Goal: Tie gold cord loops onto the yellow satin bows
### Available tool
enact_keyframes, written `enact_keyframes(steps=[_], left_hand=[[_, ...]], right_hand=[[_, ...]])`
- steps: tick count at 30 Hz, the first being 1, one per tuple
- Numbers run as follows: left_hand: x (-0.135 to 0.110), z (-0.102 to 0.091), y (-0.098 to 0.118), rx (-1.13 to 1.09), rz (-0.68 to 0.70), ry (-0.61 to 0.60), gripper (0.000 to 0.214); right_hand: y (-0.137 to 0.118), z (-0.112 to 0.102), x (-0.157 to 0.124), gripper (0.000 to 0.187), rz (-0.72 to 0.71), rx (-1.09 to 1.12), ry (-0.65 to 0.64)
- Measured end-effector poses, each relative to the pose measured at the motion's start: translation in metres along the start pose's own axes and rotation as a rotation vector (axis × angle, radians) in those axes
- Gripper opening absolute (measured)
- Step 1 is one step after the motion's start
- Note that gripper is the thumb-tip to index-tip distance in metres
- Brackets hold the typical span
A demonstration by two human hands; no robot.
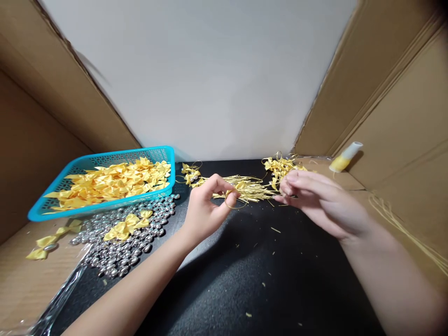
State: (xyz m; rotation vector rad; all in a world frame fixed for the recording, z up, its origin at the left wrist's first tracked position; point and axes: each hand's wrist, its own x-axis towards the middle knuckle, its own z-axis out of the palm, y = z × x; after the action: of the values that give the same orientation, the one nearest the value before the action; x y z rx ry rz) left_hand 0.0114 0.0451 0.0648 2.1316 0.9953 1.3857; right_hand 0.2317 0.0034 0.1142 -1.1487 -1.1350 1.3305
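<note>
My left hand (210,205) pinches a thin gold cord (231,203) bent into a loop, over the middle of the black work surface. A yellow ribbon bow (240,185) shows right by those fingertips; whether it is tied to the cord I cannot tell. To the right, my right hand (311,198) is raised with thumb and fingers curled together. What lies between them, if anything, is hidden. Behind the hands is a bundle of cut gold cords (257,190). Close behind my right hand lies a pile of yellow bows with gold loops (280,167).
A blue basket (101,205) full of yellow bows stands at left. Silver beads (122,256) are spread before it, with a few bows on top. A small bow cluster (191,173) lies at the back. A white-and-yellow spool (346,157) stands right. Cardboard walls (395,116) flank the surface.
</note>
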Motion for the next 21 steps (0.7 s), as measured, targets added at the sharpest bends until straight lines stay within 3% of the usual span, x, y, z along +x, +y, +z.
enact_keyframes(steps=[11,13,16,18,21], left_hand=[[0.0,0.002,-0.008,-0.008,-0.059,0.051,0.013],[0.0,0.002,-0.009,-0.015,-0.071,0.028,0.012],[-0.001,0.003,-0.006,-0.018,-0.04,-0.04,0.01],[-0.002,0.004,-0.002,-0.016,0.011,-0.096,0.008],[-0.003,0.005,0.006,0.003,0.101,-0.153,0.006]], right_hand=[[0.008,0.0,0.005,0.02,-0.001,0.115,-0.065],[0.013,-0.003,0.01,0.019,-0.023,0.018,0.042],[0.023,-0.002,0.015,0.025,-0.204,-0.262,0.252],[0.028,0.003,0.016,0.023,-0.301,-0.395,0.207],[0.035,0.015,0.013,0.022,-0.297,-0.459,0.011]])
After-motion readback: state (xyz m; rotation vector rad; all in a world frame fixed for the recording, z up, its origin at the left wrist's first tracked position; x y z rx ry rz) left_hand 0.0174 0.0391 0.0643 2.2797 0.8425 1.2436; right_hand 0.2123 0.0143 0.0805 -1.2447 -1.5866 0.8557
